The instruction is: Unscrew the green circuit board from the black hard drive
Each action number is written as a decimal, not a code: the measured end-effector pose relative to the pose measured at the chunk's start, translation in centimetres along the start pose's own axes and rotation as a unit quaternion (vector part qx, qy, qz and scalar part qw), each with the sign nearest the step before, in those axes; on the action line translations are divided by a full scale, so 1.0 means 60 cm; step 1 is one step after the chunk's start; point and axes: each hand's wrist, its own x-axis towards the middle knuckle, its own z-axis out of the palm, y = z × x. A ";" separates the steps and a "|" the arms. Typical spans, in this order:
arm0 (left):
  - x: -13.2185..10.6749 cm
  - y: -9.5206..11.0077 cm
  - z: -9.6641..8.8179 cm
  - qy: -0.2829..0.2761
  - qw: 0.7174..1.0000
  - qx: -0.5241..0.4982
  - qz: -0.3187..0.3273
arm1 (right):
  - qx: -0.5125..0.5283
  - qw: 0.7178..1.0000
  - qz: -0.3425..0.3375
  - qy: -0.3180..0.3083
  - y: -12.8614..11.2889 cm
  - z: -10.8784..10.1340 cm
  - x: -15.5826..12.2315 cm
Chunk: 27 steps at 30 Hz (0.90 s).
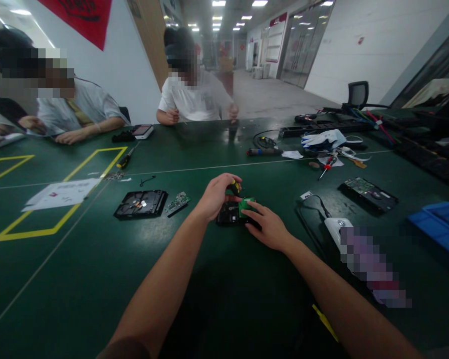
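In front of me a hard drive (229, 215) lies on the dark green table, with a green circuit board (247, 203) over its right part. My left hand (220, 195) is closed around a yellow-and-black screwdriver (234, 187) above the drive's far edge; its tip is hidden. Fingers stretched out and apart, my right hand (266, 225) rests on the board and the drive's right side. Left of my left hand lie a loose circuit board (178, 203) and another black hard drive (141, 204).
A third hard drive (369, 194), a blue tray (439, 227) and a white device with a cable (336, 229) are on the right. Beyond them lie a red screwdriver (326, 167) and gloves (324, 139). Two people sit across the table. Another screwdriver (125, 159) lies left.
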 end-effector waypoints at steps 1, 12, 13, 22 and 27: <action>-0.001 0.001 0.001 -0.002 1.000 -0.010 -0.002 | 0.000 1.000 0.000 0.001 0.000 -0.001 0.000; -0.002 -0.005 0.015 -0.012 0.999 -0.033 0.028 | -0.004 1.000 -0.003 -0.003 -0.001 -0.004 -0.001; -0.002 -0.006 0.016 -0.015 0.999 -0.024 0.031 | -0.004 1.000 -0.002 -0.002 -0.001 -0.004 -0.001; -0.007 -0.010 0.019 -0.016 0.996 0.076 0.054 | -0.001 1.000 -0.010 0.000 0.003 0.001 -0.001; -0.006 -0.010 0.020 -0.012 0.999 0.014 0.033 | 0.002 1.000 -0.009 0.002 0.002 0.000 -0.001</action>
